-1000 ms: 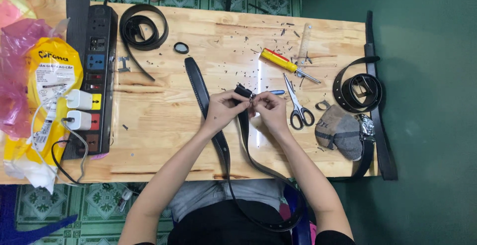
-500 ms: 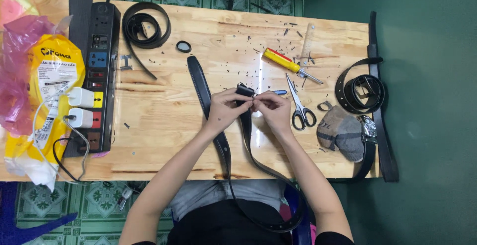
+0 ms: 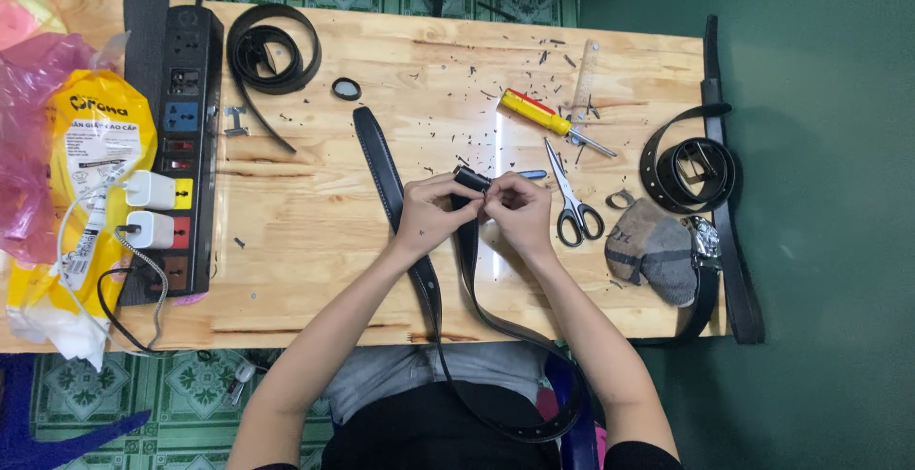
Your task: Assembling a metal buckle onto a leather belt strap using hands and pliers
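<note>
1. Left hand (image 3: 431,214), fingers closed, pinches the black belt (image 3: 381,160) at mid-tabletop.
2. Right hand (image 3: 519,211), fingers closed, grips the belt's folded end.
3. Scissors (image 3: 572,198) lie just right; yellow screwdriver (image 3: 543,115) nearer the far edge.

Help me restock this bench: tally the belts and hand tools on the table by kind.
Black belts: 3, one in the hands, one coiled top left, one coiled right
Screwdrivers: 1
Scissors: 1
Total: 5
</note>
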